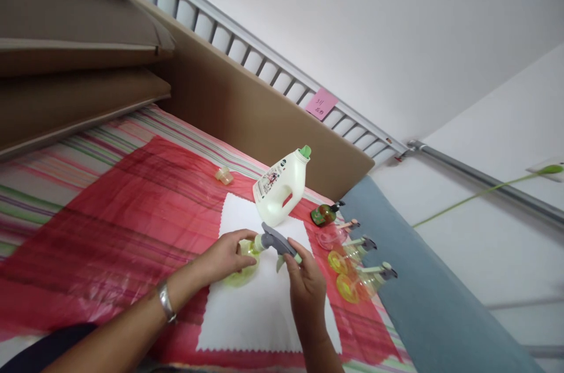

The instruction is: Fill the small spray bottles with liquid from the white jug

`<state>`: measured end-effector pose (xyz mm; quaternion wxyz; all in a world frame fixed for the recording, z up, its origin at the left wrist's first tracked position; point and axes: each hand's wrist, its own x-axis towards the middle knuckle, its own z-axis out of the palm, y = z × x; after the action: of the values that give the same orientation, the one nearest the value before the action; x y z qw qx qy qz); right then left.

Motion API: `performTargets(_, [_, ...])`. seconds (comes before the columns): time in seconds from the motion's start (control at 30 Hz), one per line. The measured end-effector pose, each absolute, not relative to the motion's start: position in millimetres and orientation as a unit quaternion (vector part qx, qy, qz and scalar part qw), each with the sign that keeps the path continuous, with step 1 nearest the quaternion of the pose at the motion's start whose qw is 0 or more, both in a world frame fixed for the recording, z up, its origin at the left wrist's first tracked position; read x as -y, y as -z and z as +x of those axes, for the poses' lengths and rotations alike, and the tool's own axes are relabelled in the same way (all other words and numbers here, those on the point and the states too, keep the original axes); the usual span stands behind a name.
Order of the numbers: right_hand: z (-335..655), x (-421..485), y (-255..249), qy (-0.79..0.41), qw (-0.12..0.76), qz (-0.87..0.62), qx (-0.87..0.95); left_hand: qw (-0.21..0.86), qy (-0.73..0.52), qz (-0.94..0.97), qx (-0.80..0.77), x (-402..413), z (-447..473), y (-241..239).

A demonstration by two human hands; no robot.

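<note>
My left hand is wrapped round a small clear green spray bottle that stands on a white cloth. My right hand pinches the bottle's grey trigger spray head at the top of the bottle. A white detergent jug with a green cap stands just behind, at the cloth's far edge.
To the right lie several small spray bottles, yellow-green, pink and dark green, on the red striped cover. A small clear cap sits further back. A brown board and railing bound the far side; a blue-grey pad is on the right.
</note>
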<state>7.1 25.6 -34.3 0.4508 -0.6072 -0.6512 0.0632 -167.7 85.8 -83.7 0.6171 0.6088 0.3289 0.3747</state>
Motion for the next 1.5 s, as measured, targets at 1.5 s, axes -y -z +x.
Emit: performTargets(1.5, [6, -30, 29, -0.029, 0.341, -0.590, 0.731, 0.426, -0.439, 0.682, -0.401, -77, -161, 83])
